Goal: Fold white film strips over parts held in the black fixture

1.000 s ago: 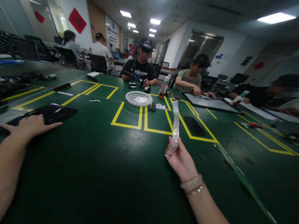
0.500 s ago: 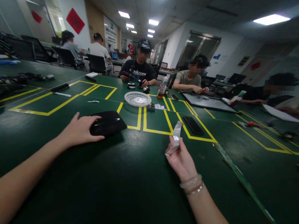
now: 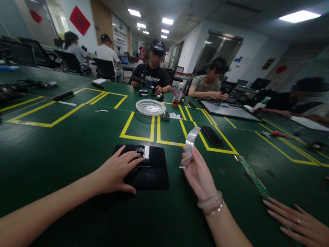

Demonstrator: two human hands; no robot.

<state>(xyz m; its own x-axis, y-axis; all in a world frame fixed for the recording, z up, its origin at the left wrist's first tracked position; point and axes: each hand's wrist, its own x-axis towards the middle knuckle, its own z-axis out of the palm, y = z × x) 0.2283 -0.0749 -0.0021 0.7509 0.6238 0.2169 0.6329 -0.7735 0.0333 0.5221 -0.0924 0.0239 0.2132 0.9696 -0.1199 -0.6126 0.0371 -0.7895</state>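
My left hand lies with fingers spread over the left part of a glossy black flat panel on the green table. Near the panel's far edge is a small socket-like fitting with a white patch beside it, partly under my fingertips. My right hand is closed on a curled, shiny silver-white strip, pinched between thumb and fingers and held up above the table, to the right of the panel. What the panel belongs to does not show.
Beyond my hands are a white plastic basket, a bottle and a black phone. Yellow tape lines mark the table. Another person's hand rests at the lower right, near a long green strip. Several people sit around.
The black panel has come right and nearer and now lies flat; my left hand went from gripping its edge to resting spread on it. Another person's hand has appeared at the lower right.
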